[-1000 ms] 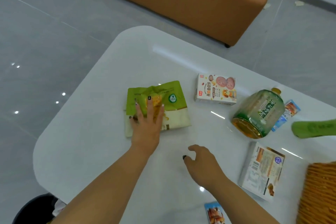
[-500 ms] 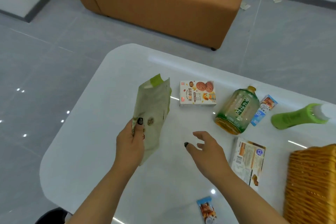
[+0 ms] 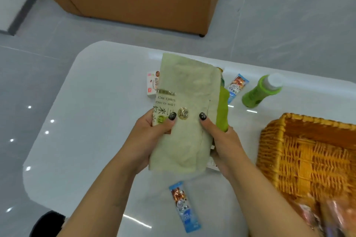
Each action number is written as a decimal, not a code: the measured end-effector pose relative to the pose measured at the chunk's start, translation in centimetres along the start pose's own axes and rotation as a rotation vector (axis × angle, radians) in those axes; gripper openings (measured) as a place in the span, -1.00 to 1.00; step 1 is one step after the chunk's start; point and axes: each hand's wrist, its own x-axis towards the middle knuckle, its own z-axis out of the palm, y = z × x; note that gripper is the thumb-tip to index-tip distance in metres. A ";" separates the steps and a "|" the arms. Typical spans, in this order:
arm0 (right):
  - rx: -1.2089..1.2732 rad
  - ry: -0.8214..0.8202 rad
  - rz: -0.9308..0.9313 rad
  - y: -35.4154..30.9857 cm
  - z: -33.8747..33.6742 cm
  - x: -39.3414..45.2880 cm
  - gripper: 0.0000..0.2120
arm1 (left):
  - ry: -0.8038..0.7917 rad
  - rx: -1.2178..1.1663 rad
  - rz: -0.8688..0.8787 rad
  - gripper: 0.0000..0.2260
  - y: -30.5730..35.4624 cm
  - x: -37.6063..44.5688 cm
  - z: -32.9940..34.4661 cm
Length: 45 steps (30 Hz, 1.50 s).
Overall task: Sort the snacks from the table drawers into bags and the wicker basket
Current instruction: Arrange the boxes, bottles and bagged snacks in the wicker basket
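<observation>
Head view: left hand (image 3: 152, 136), right hand (image 3: 221, 140) pinch pale green bag (image 3: 185, 121) between them; light, limp, crinkly; hold side edges.

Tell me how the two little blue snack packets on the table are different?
The near blue packet lies in full view, below the hands; the far blue packet is partly hidden behind the held bag. The near one sits alone; the far one lies beside the green bottle. Both look the same design.
</observation>
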 end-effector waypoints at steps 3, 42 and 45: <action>0.169 0.089 -0.029 -0.5 -3.0 -2.1 -0.51 | -0.018 0.309 0.114 -0.72 0.6 -0.9 4.4; 1.028 0.403 0.133 -8.4 -31.7 -5.5 -0.30 | -0.639 1.886 0.842 -0.46 -8.5 5.6 33.2; 0.951 0.404 0.157 -8.4 -31.2 -4.8 -0.45 | -0.528 1.884 0.919 -0.54 -9.1 5.7 32.5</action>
